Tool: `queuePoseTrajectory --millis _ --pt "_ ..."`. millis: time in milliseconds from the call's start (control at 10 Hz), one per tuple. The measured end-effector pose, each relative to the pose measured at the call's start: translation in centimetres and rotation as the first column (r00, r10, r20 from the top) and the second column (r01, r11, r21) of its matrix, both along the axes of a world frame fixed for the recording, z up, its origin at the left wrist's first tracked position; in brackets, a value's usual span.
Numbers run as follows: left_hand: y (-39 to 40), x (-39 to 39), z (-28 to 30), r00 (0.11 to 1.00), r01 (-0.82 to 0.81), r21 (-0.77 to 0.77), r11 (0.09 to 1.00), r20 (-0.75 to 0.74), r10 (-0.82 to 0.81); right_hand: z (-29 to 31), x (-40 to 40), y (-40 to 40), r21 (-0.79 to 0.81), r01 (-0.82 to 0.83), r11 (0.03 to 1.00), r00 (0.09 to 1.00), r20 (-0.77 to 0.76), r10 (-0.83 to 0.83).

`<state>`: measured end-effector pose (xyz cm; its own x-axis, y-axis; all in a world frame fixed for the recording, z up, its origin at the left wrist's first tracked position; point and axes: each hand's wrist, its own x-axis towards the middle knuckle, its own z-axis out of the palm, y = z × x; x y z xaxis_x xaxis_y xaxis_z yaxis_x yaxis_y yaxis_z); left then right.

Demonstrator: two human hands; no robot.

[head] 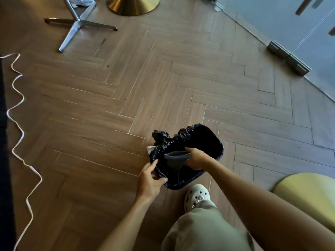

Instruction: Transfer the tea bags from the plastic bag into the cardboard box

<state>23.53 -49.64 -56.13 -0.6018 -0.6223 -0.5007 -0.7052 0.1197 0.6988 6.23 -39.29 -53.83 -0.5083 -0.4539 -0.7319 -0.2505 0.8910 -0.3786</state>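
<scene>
Right hand (196, 159) grips bin (208, 140) beside clog (197, 194).

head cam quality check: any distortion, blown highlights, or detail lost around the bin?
Head view: wide-angle bending curves the floor planks and glass door near the edges; the black bin liner is crushed to near-black, so nothing inside is readable; left hand and right hand are evenly lit and fairly sharp; mild glare on the gold table base; no heavy motion blur.
</scene>
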Motion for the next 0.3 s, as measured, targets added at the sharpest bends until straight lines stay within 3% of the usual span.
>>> queuePoseTrajectory --millis 100,300 --pt "0.1 -0.1 0.1 1.0 0.006 -0.01 1.0 0.016 -0.006 1.8 -0.1 1.0 -0.065 -0.013 0.998 0.995 -0.097 0.006" --pt "0.7 -2.1 4.1 0.999 -0.033 -0.123 0.992 0.017 0.035 6.8 0.2 3.2 -0.323 0.161 0.932 0.983 -0.031 -0.181"
